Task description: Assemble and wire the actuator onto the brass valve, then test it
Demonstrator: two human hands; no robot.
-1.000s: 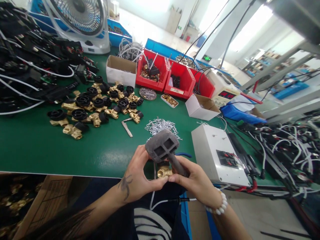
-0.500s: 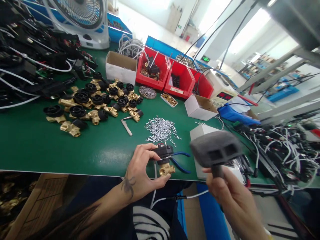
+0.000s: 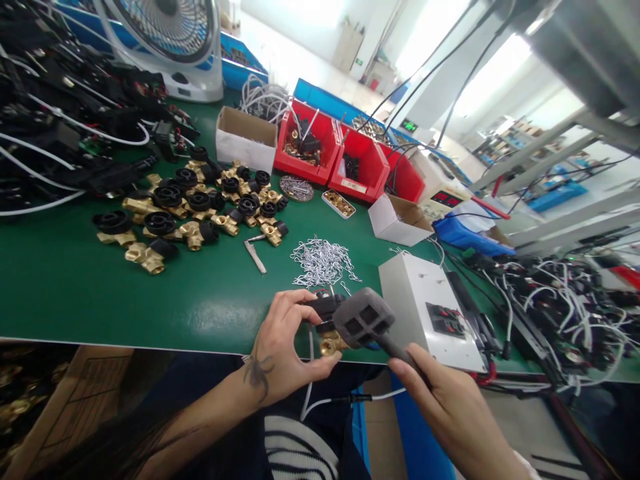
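Note:
My left hand (image 3: 280, 347) grips a brass valve (image 3: 327, 327) with a black top at the near edge of the green table (image 3: 75, 293). My right hand (image 3: 445, 407) is closed round the handle of a grey rubber mallet (image 3: 364, 319), whose head rests against the valve's black top. A white cable runs down from the valve toward my lap. Blue-handled pliers lie behind the mallet, mostly hidden. A heap of silver wire clips (image 3: 323, 257) lies just beyond my hands.
Several brass valves with black caps (image 3: 195, 210) lie at the left middle. A white switch box (image 3: 427, 310) stands right of my hands. Red bins (image 3: 333, 157), cardboard boxes (image 3: 245, 140), a fan (image 3: 170, 40) and black cable bundles (image 3: 55, 133) line the back.
My right hand swung the mallet out to the right, away from the valve, then brought its head back down against the valve's black top. My left hand kept its hold.

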